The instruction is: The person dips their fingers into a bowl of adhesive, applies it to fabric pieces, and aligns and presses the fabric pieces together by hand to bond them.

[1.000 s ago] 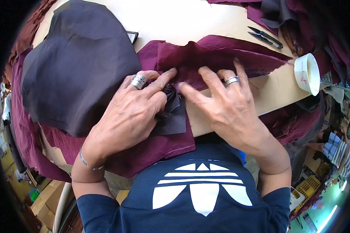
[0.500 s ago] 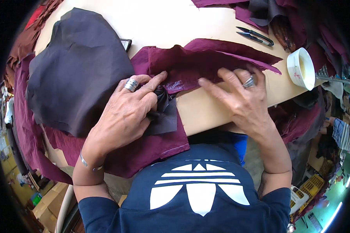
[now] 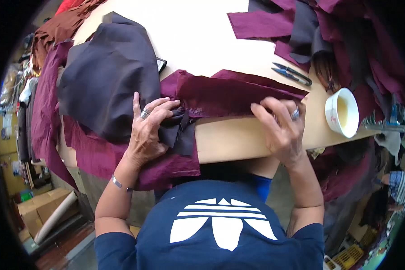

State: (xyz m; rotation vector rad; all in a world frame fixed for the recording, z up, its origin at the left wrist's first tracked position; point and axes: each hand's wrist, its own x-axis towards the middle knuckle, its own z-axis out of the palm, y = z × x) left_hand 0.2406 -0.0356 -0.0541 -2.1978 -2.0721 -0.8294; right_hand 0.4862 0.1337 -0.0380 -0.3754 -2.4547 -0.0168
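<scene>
My left hand (image 3: 146, 130) is closed on a bunched edge of dark grey cloth (image 3: 110, 81), its little finger raised and its thumb tucked below. Beside those fingertips, a folded maroon cloth strip (image 3: 220, 95) runs to the right along the table. Over the strip's right end is my right hand (image 3: 281, 128), fingers bent but spread, with the index fingertip at the strip's lower edge. More maroon cloth (image 3: 166, 168) lies under my left hand and hangs over the table edge. A pale, whitish patch marks the strip near my left fingers.
Thread snips (image 3: 291, 74) lie on the pale table (image 3: 198, 45) at the right. Close to the edge stands a white bowl (image 3: 333, 114) with yellowish contents. Maroon and dark cloth pieces (image 3: 310, 31) are heaped at the back right. A dark-edged device (image 3: 161, 64) peeks from behind the grey cloth.
My right fingers have curled more and sit near the strip's right end. My left little finger has lifted. The strip lies flatter, and the whole view has shifted.
</scene>
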